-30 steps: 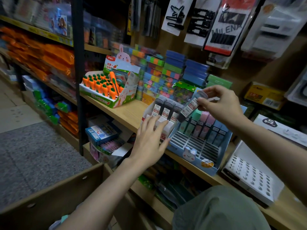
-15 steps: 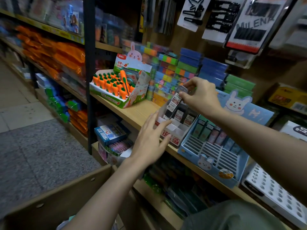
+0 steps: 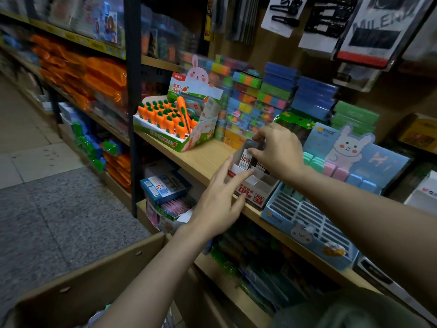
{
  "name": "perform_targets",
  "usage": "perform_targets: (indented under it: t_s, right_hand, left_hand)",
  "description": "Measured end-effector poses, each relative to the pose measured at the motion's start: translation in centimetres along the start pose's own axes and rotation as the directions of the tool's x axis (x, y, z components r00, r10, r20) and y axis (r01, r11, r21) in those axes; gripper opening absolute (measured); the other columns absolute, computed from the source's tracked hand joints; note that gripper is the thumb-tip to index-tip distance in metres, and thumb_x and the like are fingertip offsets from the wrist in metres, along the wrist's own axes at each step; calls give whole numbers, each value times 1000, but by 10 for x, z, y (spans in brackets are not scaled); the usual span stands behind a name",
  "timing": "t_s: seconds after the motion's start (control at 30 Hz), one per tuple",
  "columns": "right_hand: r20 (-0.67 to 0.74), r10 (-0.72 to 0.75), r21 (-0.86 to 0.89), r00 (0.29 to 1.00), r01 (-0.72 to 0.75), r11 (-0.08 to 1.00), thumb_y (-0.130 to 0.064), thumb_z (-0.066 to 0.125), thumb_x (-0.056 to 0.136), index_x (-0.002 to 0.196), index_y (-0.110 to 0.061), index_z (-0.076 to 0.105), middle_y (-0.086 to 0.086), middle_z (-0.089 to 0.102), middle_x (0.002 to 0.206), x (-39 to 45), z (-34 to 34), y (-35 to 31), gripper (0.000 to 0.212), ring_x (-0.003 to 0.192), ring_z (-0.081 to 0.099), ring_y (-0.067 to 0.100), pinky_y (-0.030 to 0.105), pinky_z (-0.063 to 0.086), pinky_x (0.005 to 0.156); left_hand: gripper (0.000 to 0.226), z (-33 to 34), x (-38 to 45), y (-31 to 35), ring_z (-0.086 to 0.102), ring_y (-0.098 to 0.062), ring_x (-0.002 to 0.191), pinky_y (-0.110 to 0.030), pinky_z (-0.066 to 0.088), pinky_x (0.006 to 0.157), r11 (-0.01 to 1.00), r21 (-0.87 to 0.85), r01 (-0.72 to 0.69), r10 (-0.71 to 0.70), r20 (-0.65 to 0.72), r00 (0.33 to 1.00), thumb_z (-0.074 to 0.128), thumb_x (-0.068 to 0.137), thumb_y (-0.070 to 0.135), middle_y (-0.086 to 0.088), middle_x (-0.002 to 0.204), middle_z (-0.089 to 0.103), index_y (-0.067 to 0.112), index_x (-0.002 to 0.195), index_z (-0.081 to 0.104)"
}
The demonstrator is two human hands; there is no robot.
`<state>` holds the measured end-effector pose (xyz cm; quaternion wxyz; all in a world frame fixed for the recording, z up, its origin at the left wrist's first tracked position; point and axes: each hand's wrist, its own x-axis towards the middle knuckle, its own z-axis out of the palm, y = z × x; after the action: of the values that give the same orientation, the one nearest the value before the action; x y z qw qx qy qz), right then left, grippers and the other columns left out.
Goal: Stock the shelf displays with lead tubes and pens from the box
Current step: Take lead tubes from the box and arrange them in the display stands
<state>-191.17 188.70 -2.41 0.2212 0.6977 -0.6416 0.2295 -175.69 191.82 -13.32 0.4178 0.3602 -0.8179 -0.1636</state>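
Pinching a lead tube [image 3: 246,158] by its grey cap with the curled thumb and fingers of the right hand [image 3: 276,150], upright over the back compartments of the small white display box [image 3: 256,192]. Resting the left hand [image 3: 218,200] against that box's front left corner, fingers straight and spread, nothing held. Sitting at the front edge of the wooden shelf [image 3: 201,159], box touching a blue bunny-print display [image 3: 305,223] on its right, slotted tray mostly bare, pastel tubes [image 3: 331,168] lined along its back. Standing nearer the shelf's left end, a carrot-themed display [image 3: 175,124] full of orange carrot pieces, with stacked colourful packs [image 3: 272,95] behind. Showing at the bottom left, the brown rim of a cardboard box [image 3: 94,278], contents too hidden to tell.
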Motion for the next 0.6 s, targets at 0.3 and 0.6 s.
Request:
perform_targets:
  t_s: [0.3,0.6]
  right_hand:
    - [-173,48,503,984,47,863,-22,63,90,100,-20,64,-8,60,96,-49,-27,-32,10,75,58,1,19,50,68]
    - [474,-19,596,880,-305,742,-20,64,83,84,-20,70,-5,70,75,-170,71,-122,6,72,65,10,26,50,71]
  left_hand:
    - [23,-23,-40,-7,52,-1,114,-21,45,93,974,-201,100,-150,-252,956,60,93,20,14,118,56,26,114,62]
    - [12,-42,-194,-80,65,-18,83,-27,44,70,582,-242,777,-813,-153,561,65,90,16,2,81,68,25,81,64]
